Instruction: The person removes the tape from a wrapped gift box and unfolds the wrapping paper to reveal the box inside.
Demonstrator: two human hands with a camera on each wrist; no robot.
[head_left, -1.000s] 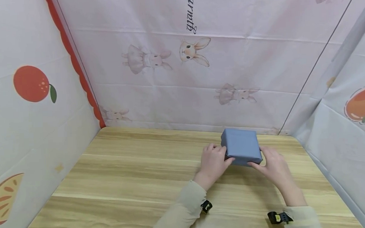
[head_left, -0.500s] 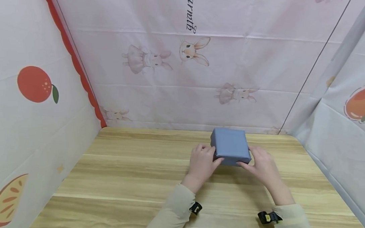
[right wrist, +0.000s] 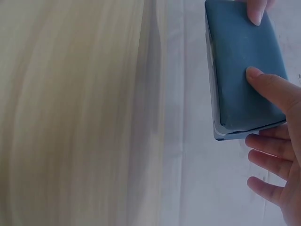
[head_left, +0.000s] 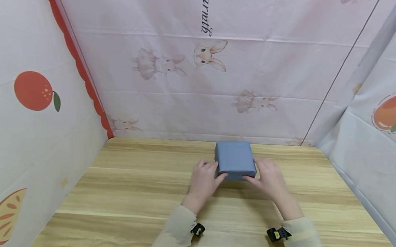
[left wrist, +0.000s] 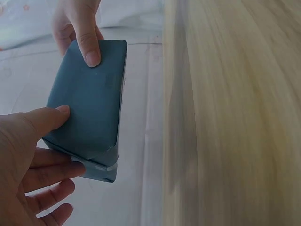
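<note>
Between both hands is a blue box [head_left: 236, 156] that looks wrapped in paper, with folded seams showing on its end in the left wrist view. My left hand [head_left: 202, 181] grips its left end, thumb [left wrist: 49, 120] on the near face and fingers around the end. On the opposite end my right hand [head_left: 270, 177] holds it likewise, thumb [right wrist: 270, 87] on the near face. Both wrist views show the box apart from the tabletop, so it appears held up. Its underside is hidden in the head view.
A wood-grain table [head_left: 138, 191] spreads under the arms. Behind it hangs a pale pink cloth [head_left: 171, 110] printed with rabbits. White fruit-printed cloths stand at the left [head_left: 38, 143] and right [head_left: 375, 139]. Each wrist wears a black strap device [head_left: 197, 229].
Both hands have carried the blue box leftward across the head view, keeping their hold on its two ends. Its near face has turned slightly to face straighter on.
</note>
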